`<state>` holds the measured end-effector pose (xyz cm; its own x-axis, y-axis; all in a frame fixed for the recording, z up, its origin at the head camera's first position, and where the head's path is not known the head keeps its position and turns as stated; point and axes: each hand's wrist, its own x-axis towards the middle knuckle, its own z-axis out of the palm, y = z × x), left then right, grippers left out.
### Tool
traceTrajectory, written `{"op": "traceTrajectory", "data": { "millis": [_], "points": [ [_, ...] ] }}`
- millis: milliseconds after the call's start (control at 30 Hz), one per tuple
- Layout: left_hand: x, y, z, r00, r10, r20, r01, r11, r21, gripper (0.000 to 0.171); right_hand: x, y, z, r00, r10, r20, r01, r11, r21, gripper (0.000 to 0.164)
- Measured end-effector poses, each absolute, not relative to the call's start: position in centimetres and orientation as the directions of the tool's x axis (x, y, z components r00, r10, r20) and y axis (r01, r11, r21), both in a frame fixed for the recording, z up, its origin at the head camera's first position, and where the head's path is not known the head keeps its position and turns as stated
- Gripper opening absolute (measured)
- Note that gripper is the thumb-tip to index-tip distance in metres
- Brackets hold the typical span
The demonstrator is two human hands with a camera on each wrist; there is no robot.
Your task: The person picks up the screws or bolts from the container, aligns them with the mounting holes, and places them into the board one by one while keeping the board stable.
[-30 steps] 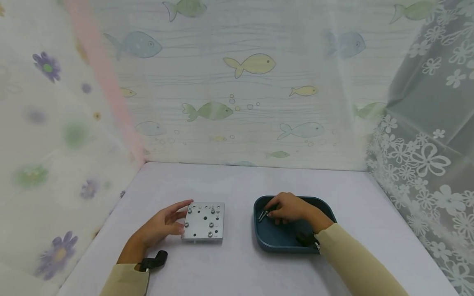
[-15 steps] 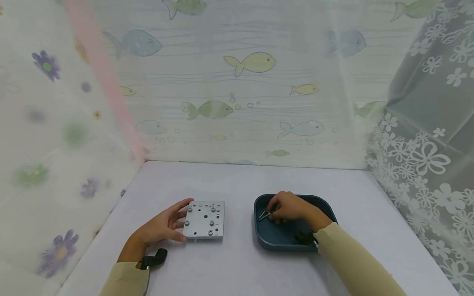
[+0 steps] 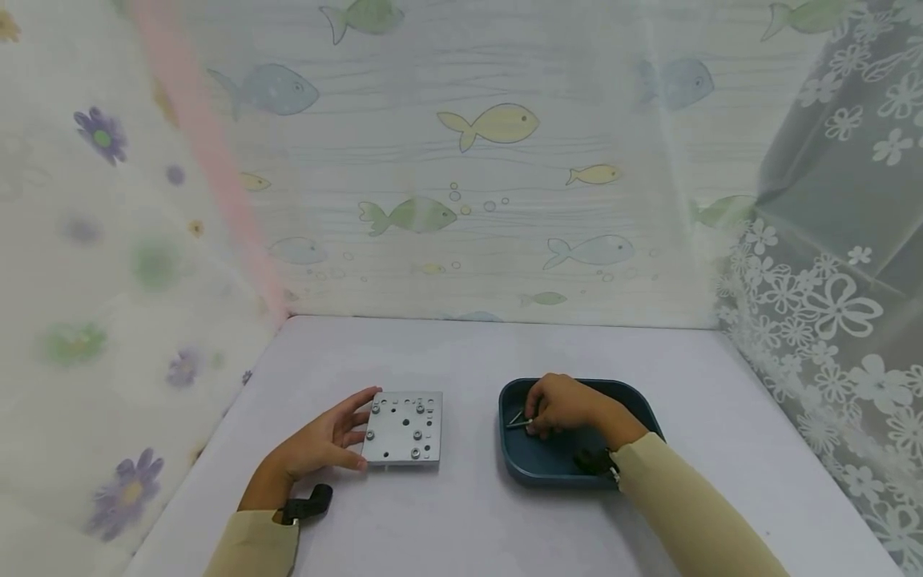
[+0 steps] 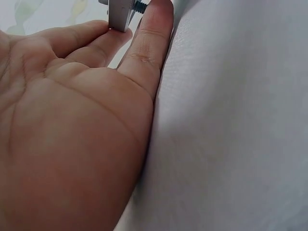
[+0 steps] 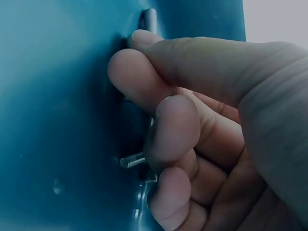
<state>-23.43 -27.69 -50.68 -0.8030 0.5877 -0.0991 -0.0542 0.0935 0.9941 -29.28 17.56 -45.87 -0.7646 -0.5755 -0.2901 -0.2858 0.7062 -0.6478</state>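
A square silver metal plate (image 3: 397, 437) with holes and several socket-head bolts (image 3: 416, 435) set in it is left of centre. My left hand (image 3: 324, 439) holds its left side, thumb at the near corner and forefinger at the far one. In the left wrist view, a fingertip is close to a threaded bolt end (image 4: 140, 6) below the plate (image 4: 119, 14). My right hand (image 3: 566, 405) reaches into a dark blue tray (image 3: 534, 478), thumb and forefinger pinching a bolt (image 3: 517, 425). Another bolt (image 5: 132, 160) shows beneath the curled fingers in the right wrist view.
Both things rest on a white-covered table (image 3: 461, 521), with a gap between plate and tray. A fish-patterned curtain (image 3: 461, 240) hangs behind the table, with flowered sheets (image 3: 137, 320) at the sides. Each wrist wears a small black camera (image 3: 308, 503).
In the tray, the bolt at my right fingertips has turned from slanting to nearly level. My left hand stays at the plate, its thumb slightly lower on the near corner.
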Motion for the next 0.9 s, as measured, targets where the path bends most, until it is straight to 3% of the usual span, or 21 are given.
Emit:
{"op": "traceTrajectory", "data": {
  "millis": [300,900],
  "points": [
    [-23.0,-27.7,-50.7,-0.809,0.576,-0.116,-0.058,0.117,0.991,0.123,-29.4,17.7,-46.8,-0.757,-0.582,-0.299,-0.296,0.713,-0.636,0.009],
    [-23.0,-27.4,-50.3,-0.818,0.561,-0.128,-0.059,0.139,0.988,0.123,-29.1,18.4,-44.6,-0.784,-0.574,-0.238,-0.332,0.711,-0.620,0.005]
  ]
}}
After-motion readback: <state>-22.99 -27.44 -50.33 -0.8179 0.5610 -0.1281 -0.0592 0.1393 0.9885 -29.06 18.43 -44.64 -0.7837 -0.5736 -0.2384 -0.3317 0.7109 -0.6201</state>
